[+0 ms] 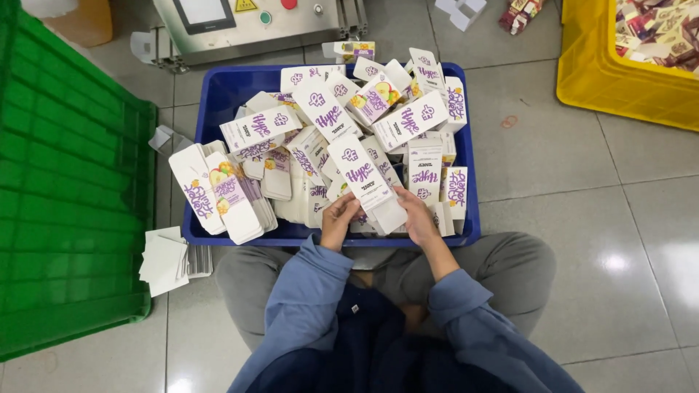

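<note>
A blue plastic crate [218, 94] on the floor in front of me is heaped with several white cartons printed in purple, some folded flat, some set up. Both hands hold one long white carton [364, 178] over the crate's near edge. My left hand [338, 218] grips its lower left side. My right hand [416, 218] grips its lower right end. A fanned stack of flat cartons [222, 193] leans over the crate's left near corner.
A green crate [65, 189] stands at the left, with a pile of flat white card pieces [171, 258] beside it. A yellow crate [619, 73] of dark wrappers sits at the far right. A steel machine base [247, 25] stands beyond the blue crate.
</note>
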